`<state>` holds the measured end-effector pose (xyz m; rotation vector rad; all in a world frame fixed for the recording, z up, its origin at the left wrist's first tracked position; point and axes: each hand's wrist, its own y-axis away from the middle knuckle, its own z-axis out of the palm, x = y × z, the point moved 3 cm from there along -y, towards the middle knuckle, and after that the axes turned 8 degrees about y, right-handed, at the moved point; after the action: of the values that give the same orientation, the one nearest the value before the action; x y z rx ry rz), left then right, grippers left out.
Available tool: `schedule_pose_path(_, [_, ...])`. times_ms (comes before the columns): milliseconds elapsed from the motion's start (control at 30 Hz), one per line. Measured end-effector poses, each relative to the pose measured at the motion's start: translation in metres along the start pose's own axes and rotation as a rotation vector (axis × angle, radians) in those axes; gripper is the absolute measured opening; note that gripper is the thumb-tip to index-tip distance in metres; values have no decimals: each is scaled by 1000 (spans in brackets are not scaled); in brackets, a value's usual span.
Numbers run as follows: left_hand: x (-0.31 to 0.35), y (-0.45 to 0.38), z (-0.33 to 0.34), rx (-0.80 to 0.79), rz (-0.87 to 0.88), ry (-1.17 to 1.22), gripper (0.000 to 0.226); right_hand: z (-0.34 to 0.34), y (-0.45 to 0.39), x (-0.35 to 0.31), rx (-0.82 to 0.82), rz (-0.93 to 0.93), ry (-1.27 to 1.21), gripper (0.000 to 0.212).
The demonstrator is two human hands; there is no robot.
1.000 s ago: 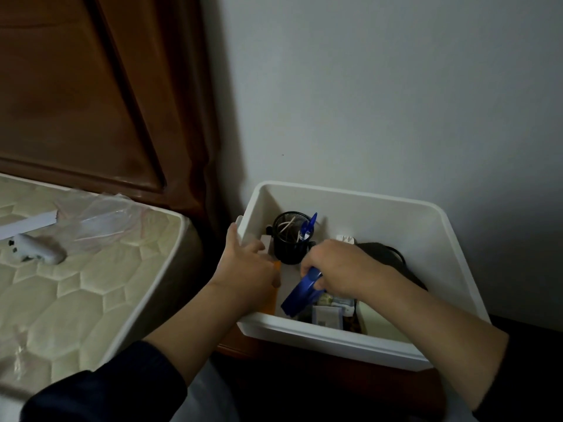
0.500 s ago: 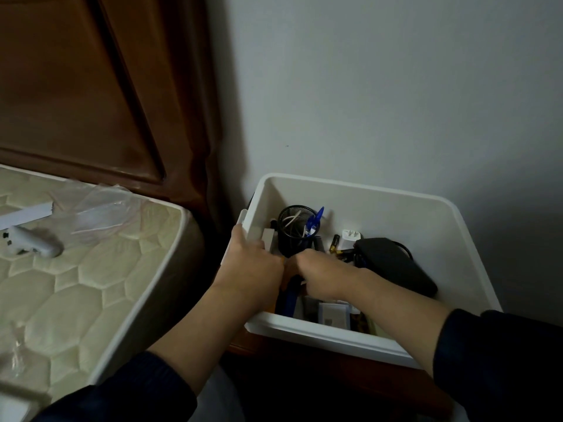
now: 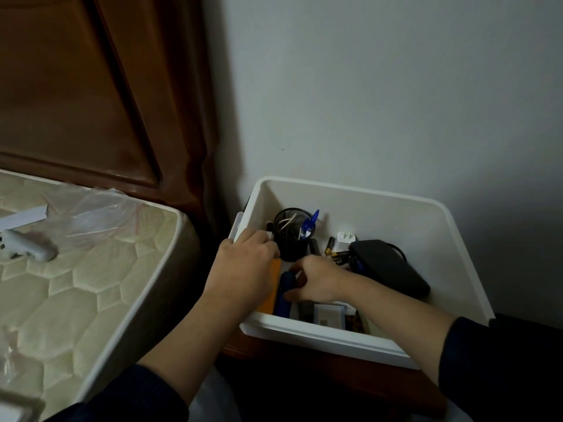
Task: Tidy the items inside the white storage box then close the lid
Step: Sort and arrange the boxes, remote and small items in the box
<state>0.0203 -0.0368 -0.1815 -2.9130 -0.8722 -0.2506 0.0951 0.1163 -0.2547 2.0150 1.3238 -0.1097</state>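
The white storage box (image 3: 396, 202) stands open on a dark wooden nightstand against the wall. Inside it are a black mesh pen cup (image 3: 292, 236), a white plug adapter (image 3: 345, 240), batteries (image 3: 330, 248), a black pouch with a cable (image 3: 387, 268), an orange flat item (image 3: 271, 293) and small cards (image 3: 330, 316). My right hand (image 3: 316, 281) grips a blue object (image 3: 285, 296) standing upright at the box's front left. My left hand (image 3: 243, 269) reaches into the left side of the box beside the pen cup; what its fingers hold is hidden.
A quilted mattress (image 3: 76, 284) lies to the left, with a white handheld device (image 3: 27, 248), a white strip (image 3: 24, 219) and a clear plastic bag (image 3: 94, 220) on it. A brown wooden headboard (image 3: 91, 102) rises behind it. No lid is in view.
My right hand has turned the blue object from a slant to upright and moved it left against the orange item. My left hand stayed at the box's left wall.
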Motion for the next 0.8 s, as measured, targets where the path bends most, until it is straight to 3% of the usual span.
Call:
schedule_pose_path(133, [1, -2, 1, 15, 0, -8, 36, 5, -5, -9, -6, 17, 6, 30])
schedule_pose_path(300, [2, -1, 1, 57, 12, -6, 29, -7, 8, -5, 28, 41, -24, 46])
schedule_pose_path(367, [4, 0, -3, 96, 6, 0, 26, -24, 21, 6, 121, 61, -112, 34])
schedule_pose_path(433, [7, 2, -7, 164, -10, 30, 23, -48, 38, 27, 286, 146, -123, 37])
schedule_pose_path(533, [31, 6, -6, 197, 15, 186, 25, -80, 71, 63, 518, 384, 185, 49])
schedule_pose_path(633, [75, 10, 9, 74, 57, 407, 24, -76, 87, 84, 359, 557, 292, 62])
schedule_pose_path(700, [94, 12, 19, 40, 86, 412, 21, -62, 89, 89, 210, 591, 276, 73])
schedule_pose_path(800, [92, 8, 26, -43, 26, 449, 17, -51, 90, 94, 204, 589, 231, 77])
